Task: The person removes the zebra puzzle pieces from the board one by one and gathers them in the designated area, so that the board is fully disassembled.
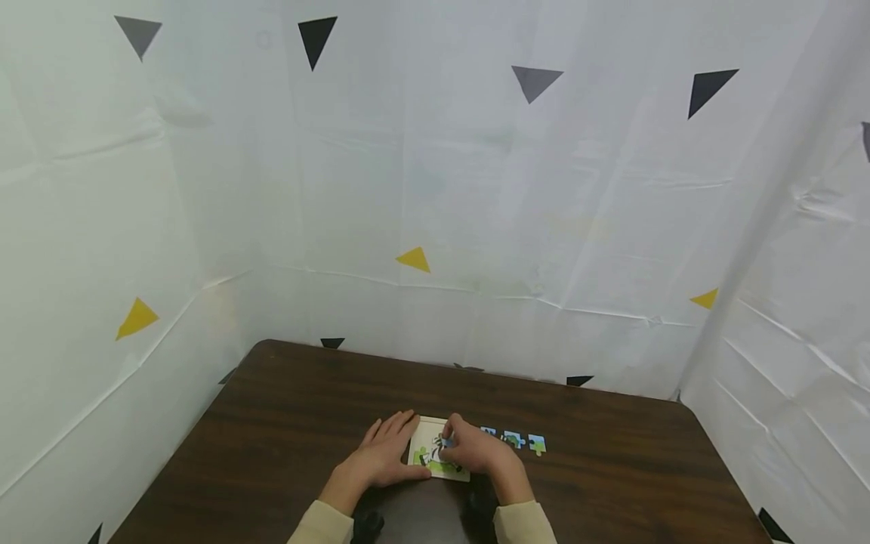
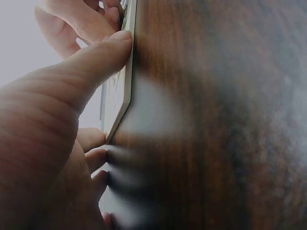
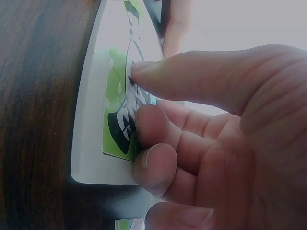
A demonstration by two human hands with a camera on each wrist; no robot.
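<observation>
A shallow wooden puzzle board (image 1: 430, 425) lies on the table, showing part of a zebra picture on green ground (image 3: 114, 86). My left hand (image 1: 384, 453) braces it with fairly straight fingers: the thumb (image 2: 103, 55) presses along its near edge, while the other fingertips rest on the table by its left side. Over the picture, my right hand (image 1: 479, 448) has its fingers curled. Its thumb (image 3: 158, 74) and fingertips pinch at a small blue puzzle piece (image 1: 447, 441) within the board, mostly hidden by the fingers in the right wrist view.
Right of the board lie loose jigsaw pieces: a partly covered one (image 1: 488, 431), one with green on blue (image 1: 513, 439) and a blue-and-green one (image 1: 538, 443). The dark wooden table (image 1: 306, 393) is surrounded by white sheets (image 1: 469, 189) with printed triangles.
</observation>
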